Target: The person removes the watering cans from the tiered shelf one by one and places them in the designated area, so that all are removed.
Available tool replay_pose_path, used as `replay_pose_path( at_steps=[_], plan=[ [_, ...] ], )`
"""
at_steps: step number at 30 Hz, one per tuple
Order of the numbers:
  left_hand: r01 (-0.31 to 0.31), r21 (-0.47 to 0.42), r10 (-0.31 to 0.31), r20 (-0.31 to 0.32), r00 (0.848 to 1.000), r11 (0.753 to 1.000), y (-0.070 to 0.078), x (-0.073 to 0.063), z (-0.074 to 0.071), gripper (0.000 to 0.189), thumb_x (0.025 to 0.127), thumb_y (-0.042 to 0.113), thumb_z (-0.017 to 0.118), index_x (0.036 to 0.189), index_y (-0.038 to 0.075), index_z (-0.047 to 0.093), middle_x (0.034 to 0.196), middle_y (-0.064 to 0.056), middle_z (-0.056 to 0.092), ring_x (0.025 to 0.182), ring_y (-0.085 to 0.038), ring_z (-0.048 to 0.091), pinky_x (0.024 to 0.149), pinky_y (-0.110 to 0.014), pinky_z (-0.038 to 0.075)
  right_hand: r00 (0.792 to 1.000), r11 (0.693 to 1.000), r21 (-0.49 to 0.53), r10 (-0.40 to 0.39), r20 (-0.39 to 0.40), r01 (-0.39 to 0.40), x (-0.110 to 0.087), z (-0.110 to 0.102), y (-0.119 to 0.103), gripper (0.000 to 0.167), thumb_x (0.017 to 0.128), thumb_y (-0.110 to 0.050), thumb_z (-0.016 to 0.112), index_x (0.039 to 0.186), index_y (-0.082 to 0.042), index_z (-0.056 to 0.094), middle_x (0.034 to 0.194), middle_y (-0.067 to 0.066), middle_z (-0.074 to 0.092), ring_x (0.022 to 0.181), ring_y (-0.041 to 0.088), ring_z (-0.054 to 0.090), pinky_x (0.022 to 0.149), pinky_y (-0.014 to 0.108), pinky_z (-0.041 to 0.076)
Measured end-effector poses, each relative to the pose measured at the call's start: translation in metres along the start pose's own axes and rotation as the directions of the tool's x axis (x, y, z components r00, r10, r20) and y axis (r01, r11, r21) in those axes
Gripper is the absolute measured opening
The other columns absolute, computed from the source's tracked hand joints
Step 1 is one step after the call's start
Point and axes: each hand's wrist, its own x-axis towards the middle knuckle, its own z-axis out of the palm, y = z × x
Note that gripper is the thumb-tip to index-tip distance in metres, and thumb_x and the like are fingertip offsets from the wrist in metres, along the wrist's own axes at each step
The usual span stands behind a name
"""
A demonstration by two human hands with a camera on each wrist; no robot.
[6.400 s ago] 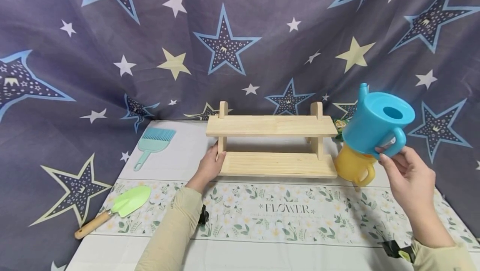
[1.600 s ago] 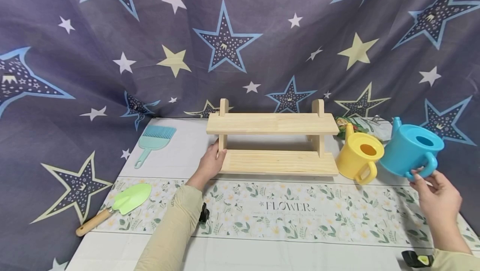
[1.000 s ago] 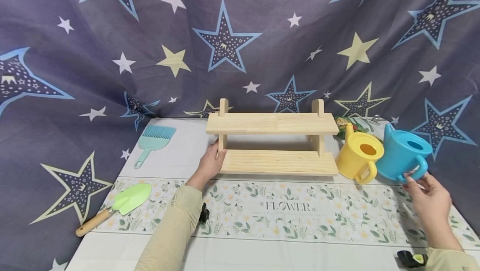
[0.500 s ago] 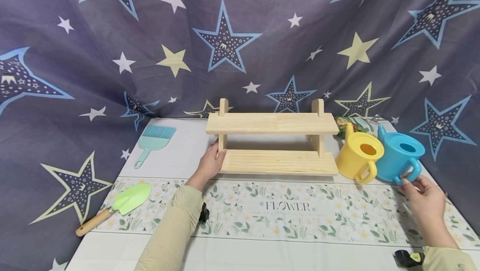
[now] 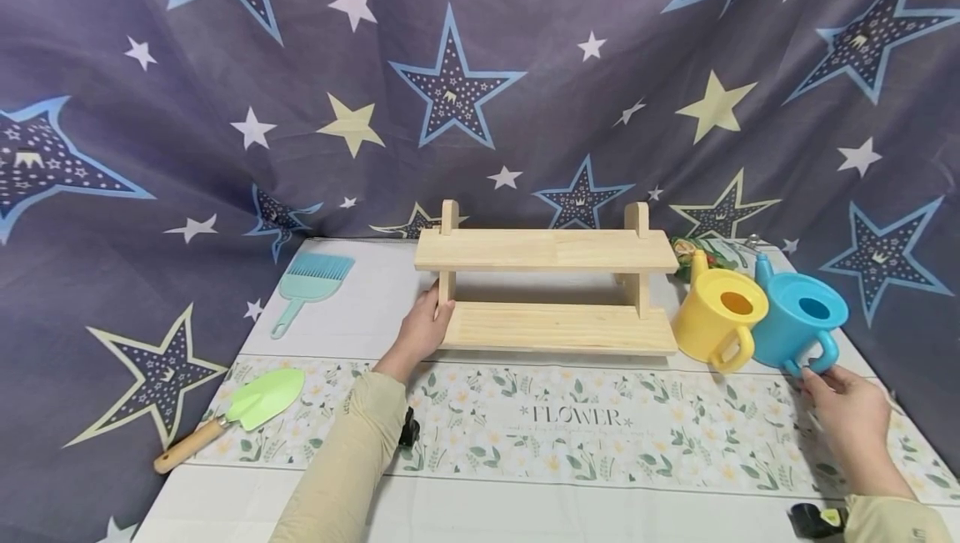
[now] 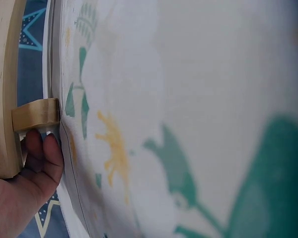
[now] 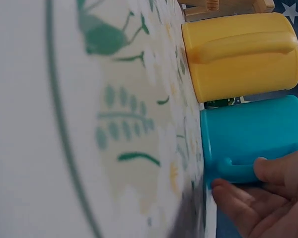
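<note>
A blue watering can (image 5: 799, 319) stands upright on the table, close beside a yellow watering can (image 5: 721, 314) on its left. My right hand (image 5: 851, 414) pinches the lower part of the blue can's handle; in the right wrist view the thumb (image 7: 275, 170) lies on that handle, with fingers curled below. At the middle back stands a two-tier wooden shelf (image 5: 547, 328) with bare boards. My left hand (image 5: 422, 330) grips its left end at the lower board. Curled fingertips (image 6: 50, 148) show beside the shelf's wooden upright in the left wrist view.
On the left lie a light-blue dustpan and brush (image 5: 311, 280) and a green trowel (image 5: 264, 399) with a wooden handle. A green patterned packet (image 5: 701, 253) sits behind the yellow can. The flowered tablecloth (image 5: 570, 451) runs up to a star-patterned curtain (image 5: 510, 51).
The blue watering can has gone from in front of and above the yellow one to the right, then down onto the table beside it. My left hand has stayed on the shelf.
</note>
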Motion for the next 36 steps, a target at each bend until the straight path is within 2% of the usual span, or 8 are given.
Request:
replay_pose_path(
  at_steps=[6, 10, 17, 21, 23, 25, 29, 36],
  plan=[
    [0.004, 0.001, -0.004, 0.001, 1.0, 1.0, 0.001, 0.004, 0.002, 0.057, 0.105, 0.036, 0.039, 0.157, 0.02, 0.022, 0.145, -0.017, 0.041, 0.133, -0.035, 0.043, 0.108, -0.054, 0.034, 1.0, 0.997, -0.073, -0.009, -0.029, 0.007, -0.012, -0.005, -0.004, 0.06, 0.1, -0.027, 0.055, 0.145, 0.007, 0.036, 0.133, 0.032, 0.049, 0.109, 0.048, 0.059, 0.08, 0.055, 0.052],
    [-0.005, 0.003, 0.005, 0.001, 1.0, 1.0, 0.002, 0.004, 0.002, 0.057, 0.105, 0.036, 0.04, 0.157, 0.018, 0.023, 0.144, -0.017, 0.042, 0.131, -0.035, 0.044, 0.108, -0.053, 0.035, 0.996, 0.995, -0.089, 0.028, -0.089, -0.036, -0.023, -0.007, -0.007, 0.061, 0.101, -0.03, 0.051, 0.146, 0.007, 0.033, 0.135, 0.031, 0.047, 0.12, 0.051, 0.049, 0.088, 0.059, 0.048],
    [-0.013, 0.006, 0.013, -0.003, 1.0, 1.0, 0.004, 0.005, -0.001, 0.057, 0.105, 0.035, 0.041, 0.156, 0.017, 0.023, 0.143, -0.018, 0.043, 0.131, -0.036, 0.044, 0.108, -0.053, 0.035, 0.985, 0.996, -0.067, 0.046, -0.167, -0.058, -0.042, -0.008, -0.013, 0.053, 0.102, -0.033, 0.044, 0.129, 0.012, 0.053, 0.115, 0.032, 0.062, 0.109, 0.05, 0.054, 0.099, 0.064, 0.03],
    [-0.021, 0.014, 0.021, -0.005, 1.0, 1.0, 0.004, 0.004, -0.002, 0.057, 0.105, 0.034, 0.041, 0.156, 0.016, 0.024, 0.143, -0.018, 0.043, 0.131, -0.036, 0.044, 0.108, -0.053, 0.035, 0.984, 0.998, -0.063, 0.012, -0.175, -0.023, -0.051, -0.008, -0.018, 0.051, 0.103, -0.032, 0.044, 0.125, 0.012, 0.057, 0.1, 0.028, 0.068, 0.07, 0.032, 0.067, 0.075, 0.038, 0.05],
    [-0.019, 0.021, 0.019, -0.007, 1.0, 1.0, 0.003, 0.003, -0.002, 0.057, 0.105, 0.034, 0.041, 0.156, 0.016, 0.024, 0.143, -0.018, 0.043, 0.132, -0.035, 0.044, 0.108, -0.053, 0.035, 0.983, 0.998, -0.063, -0.024, -0.183, 0.013, -0.057, -0.008, -0.022, 0.05, 0.102, -0.032, 0.045, 0.122, 0.011, 0.059, 0.099, 0.028, 0.069, 0.053, 0.011, 0.06, 0.053, 0.023, 0.045],
    [-0.016, 0.026, 0.016, -0.011, 1.0, 1.0, 0.002, 0.002, -0.002, 0.057, 0.105, 0.034, 0.041, 0.156, 0.017, 0.025, 0.143, -0.018, 0.043, 0.132, -0.035, 0.044, 0.108, -0.052, 0.035, 0.981, 0.998, -0.04, -0.062, -0.185, 0.055, -0.062, -0.007, -0.026, 0.048, 0.102, -0.031, 0.047, 0.121, 0.011, 0.061, 0.101, 0.028, 0.069, 0.049, -0.008, 0.048, 0.043, 0.014, 0.037],
    [-0.015, 0.032, 0.016, -0.019, 1.0, 0.999, 0.002, 0.002, -0.004, 0.057, 0.104, 0.035, 0.042, 0.156, 0.016, 0.026, 0.142, -0.018, 0.043, 0.131, -0.036, 0.044, 0.108, -0.053, 0.036, 0.974, 0.99, 0.034, -0.127, -0.187, 0.136, -0.073, -0.001, -0.038, 0.047, 0.101, -0.034, 0.051, 0.12, 0.008, 0.064, 0.102, 0.027, 0.069, 0.051, -0.022, 0.041, 0.046, 0.007, 0.038],
    [-0.035, 0.076, 0.038, -0.042, 0.998, 0.996, 0.002, 0.001, -0.006, 0.059, 0.104, 0.035, 0.044, 0.155, 0.011, 0.027, 0.141, -0.021, 0.042, 0.128, -0.037, 0.046, 0.106, -0.052, 0.037, 0.961, 0.962, 0.14, -0.21, -0.178, 0.236, -0.086, 0.01, -0.063, 0.041, 0.101, -0.031, 0.054, 0.117, 0.004, 0.067, 0.108, 0.023, 0.069, 0.063, -0.023, 0.049, 0.055, 0.004, 0.045]
  ],
)
